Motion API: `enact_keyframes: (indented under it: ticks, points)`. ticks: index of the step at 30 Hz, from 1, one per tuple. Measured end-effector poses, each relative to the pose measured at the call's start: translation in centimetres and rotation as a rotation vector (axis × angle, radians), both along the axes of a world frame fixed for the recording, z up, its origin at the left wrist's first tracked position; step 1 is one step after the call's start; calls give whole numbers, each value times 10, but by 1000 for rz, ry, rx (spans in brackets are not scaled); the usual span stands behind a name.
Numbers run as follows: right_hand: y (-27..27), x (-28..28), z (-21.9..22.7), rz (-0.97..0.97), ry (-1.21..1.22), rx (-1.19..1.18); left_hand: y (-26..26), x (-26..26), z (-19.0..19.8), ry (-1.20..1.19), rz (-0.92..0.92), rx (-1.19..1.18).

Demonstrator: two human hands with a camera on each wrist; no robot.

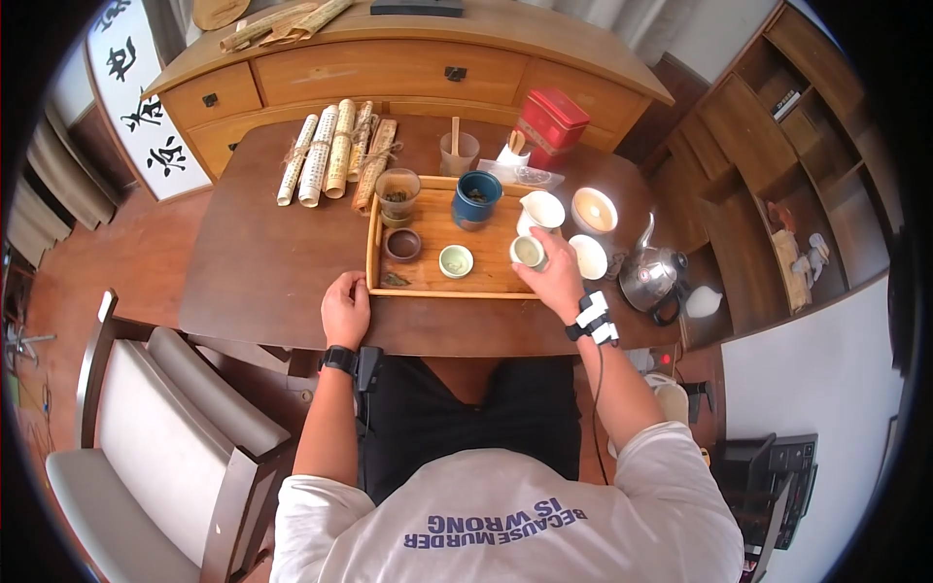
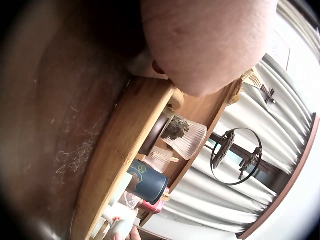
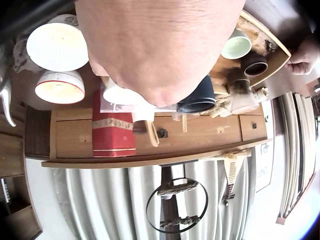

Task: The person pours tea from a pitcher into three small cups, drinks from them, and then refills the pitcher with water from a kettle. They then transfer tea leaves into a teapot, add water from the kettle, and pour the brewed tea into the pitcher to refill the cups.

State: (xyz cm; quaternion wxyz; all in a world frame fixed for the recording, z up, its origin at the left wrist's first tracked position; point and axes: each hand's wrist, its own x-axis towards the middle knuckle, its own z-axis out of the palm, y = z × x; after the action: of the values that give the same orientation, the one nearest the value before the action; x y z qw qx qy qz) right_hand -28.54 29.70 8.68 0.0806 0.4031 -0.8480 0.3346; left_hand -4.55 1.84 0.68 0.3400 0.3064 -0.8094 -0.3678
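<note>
The right hand [image 1: 556, 277] holds a small pale green cup [image 1: 526, 253] by its side, over the right end of the wooden tray [image 1: 437, 293]. Just behind it stands a white pitcher [image 1: 541, 211]. My left hand [image 1: 346, 309] rests at the tray's front left corner, fingers loosely bent. On the tray are a light green cup [image 1: 456, 261], a brown cup [image 1: 402, 246], a blue canister [image 1: 476, 200] and a clear cup with dark leaves [image 1: 397, 193]. In the right wrist view the hand [image 3: 165, 45] hides the held cup.
Right of the tray are two white bowls [image 1: 594, 210] [image 1: 588, 257] and a steel kettle [image 1: 652, 276]. Behind it stand a red tin [image 1: 552, 124] and a frosted cup [image 1: 458, 155]. Tied scrolls [image 1: 318, 160] lie at the back left. A chair [image 1: 160, 428] is at the left.
</note>
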Motion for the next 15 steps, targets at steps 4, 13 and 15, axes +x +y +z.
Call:
enact_keyframes:
  ticks: [4,13,15]
  points:
    - [34,-16,6,-105,-131,-152,0,-1,-4,24,8,-42]
    - [101,-59,3,-359,73,77,-3,-1,-12,17,1,-32]
    - [105,-60,5,-384,85,124,-3,0,-11,19,-8,-25]
